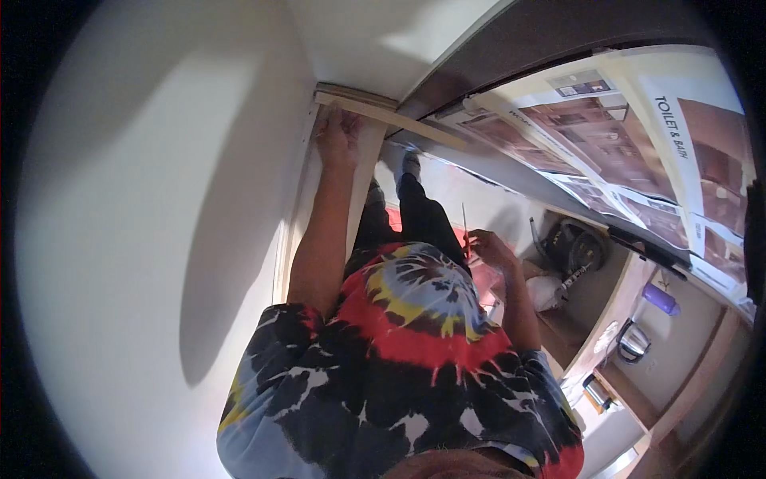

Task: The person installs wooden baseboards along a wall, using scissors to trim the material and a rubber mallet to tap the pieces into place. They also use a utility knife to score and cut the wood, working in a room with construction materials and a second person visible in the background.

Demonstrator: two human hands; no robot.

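Note:
My left arm reaches forward along the white wall, and my left hand (338, 137) grips the left end of a pale wooden strip (415, 126). The strip runs out to the right, just in front of another wooden edge in the corner. Down by my right side, my right hand (493, 249) is closed on a tool with a red handle (467, 243). Its thin metal shaft points up and tapers; the exact kind of tool cannot be made out.
A white wall (144, 199) stands close on my left. On the right hangs a board with taped photo sheets (606, 140). Below it are a dark machine with a hose (570, 247) and wooden shelves holding a steel kettle (634, 342) and a purple container (661, 300).

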